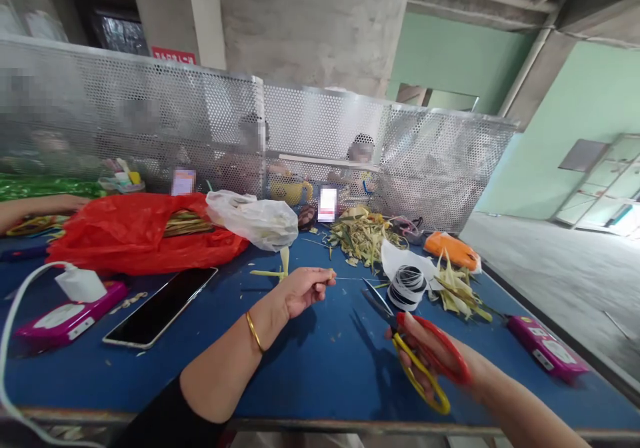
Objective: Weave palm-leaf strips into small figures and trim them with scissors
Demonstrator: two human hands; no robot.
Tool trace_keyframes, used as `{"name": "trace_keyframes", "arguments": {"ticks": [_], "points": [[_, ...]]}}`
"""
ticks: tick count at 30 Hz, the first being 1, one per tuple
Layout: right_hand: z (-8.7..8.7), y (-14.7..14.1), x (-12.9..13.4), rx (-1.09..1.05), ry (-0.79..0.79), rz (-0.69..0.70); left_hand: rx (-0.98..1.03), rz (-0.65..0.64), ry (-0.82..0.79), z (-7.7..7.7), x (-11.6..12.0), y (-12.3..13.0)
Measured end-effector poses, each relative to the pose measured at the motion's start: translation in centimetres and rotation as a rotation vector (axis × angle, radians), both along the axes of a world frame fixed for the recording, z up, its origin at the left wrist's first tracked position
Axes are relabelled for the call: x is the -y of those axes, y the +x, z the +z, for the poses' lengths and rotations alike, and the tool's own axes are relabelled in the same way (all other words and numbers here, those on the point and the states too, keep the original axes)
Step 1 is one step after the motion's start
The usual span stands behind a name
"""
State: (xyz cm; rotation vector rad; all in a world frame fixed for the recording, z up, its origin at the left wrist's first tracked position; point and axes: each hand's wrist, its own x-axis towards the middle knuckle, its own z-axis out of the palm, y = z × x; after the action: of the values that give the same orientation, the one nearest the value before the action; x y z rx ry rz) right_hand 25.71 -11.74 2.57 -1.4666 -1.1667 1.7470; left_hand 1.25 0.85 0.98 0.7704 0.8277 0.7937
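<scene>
My left hand [307,291] is closed in a pinch, with a tiny pale bit at its fingertips. From there a thin wire [357,278] stretches right toward a spool of white wire [407,289]. A pale green leaf strip piece [283,268] shows just behind my left wrist; I cannot tell whether it is held or lies on the table. My right hand [420,348] is closed around scissors [425,361] with red and yellow handles. Their blades [379,298] are parted and point at the wire, left of the spool.
Dried leaf scraps [367,235], pale husks [457,285] and an orange packet [453,250] lie right. Left are a red bag [145,235], white bag [255,218], phone [163,307] and purple power strip [75,318]. A perforated metal screen [320,121] stands behind; another person's arm [43,209] reaches in left.
</scene>
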Motion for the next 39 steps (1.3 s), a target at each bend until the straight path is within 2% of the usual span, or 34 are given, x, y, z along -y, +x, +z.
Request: {"name": "trace_keyframes", "arguments": {"ticks": [3,6,9,15,17,19,21,22,24,26,28,32,39], "points": [[-0.4,-1.4,-1.9,0.063,0.067,-0.024,-0.01,-0.009,0.009,-0.1,0.0,0.0],[-0.8,-1.8,-3.4,0.23,0.152,-0.027,-0.016,-0.017,0.019,-0.2,0.1,0.0],[-1.1,-1.6,-4.2,0.529,0.205,0.023,-0.035,-0.005,0.05,0.0,0.2,0.0],[-1.4,-2.2,-3.4,1.403,0.508,0.21,-0.083,0.042,0.141,0.4,0.1,-0.3],[-0.9,-2.7,-3.1,1.522,0.508,0.314,-0.081,0.032,0.16,0.5,0.1,-0.4],[-0.1,-3.3,-3.2,1.554,0.532,0.377,-0.075,0.005,0.168,0.4,0.1,-0.5],[0.7,-4.0,-4.0,1.491,0.606,0.338,-0.08,-0.034,0.184,0.4,0.2,-0.4],[1.0,-4.4,-4.6,1.386,0.673,0.289,-0.088,-0.058,0.198,0.3,0.2,-0.4],[1.1,-5.5,-6.2,1.006,0.802,0.146,-0.101,-0.099,0.23,0.2,0.3,-0.3],[0.8,-6.6,-7.9,0.586,0.782,0.024,-0.105,-0.118,0.258,0.2,0.4,-0.2],[0.2,-7.6,-9.4,0.358,0.71,-0.009,-0.105,-0.123,0.265,0.3,0.4,-0.3],[-0.6,-8.5,-10.9,0.212,0.696,0.011,-0.105,-0.094,0.23,0.5,0.3,-0.6],[-1.4,-7.6,-11.0,0.169,0.755,-0.034,-0.09,-0.11,0.114,-0.1,0.1,-0.3]]}}
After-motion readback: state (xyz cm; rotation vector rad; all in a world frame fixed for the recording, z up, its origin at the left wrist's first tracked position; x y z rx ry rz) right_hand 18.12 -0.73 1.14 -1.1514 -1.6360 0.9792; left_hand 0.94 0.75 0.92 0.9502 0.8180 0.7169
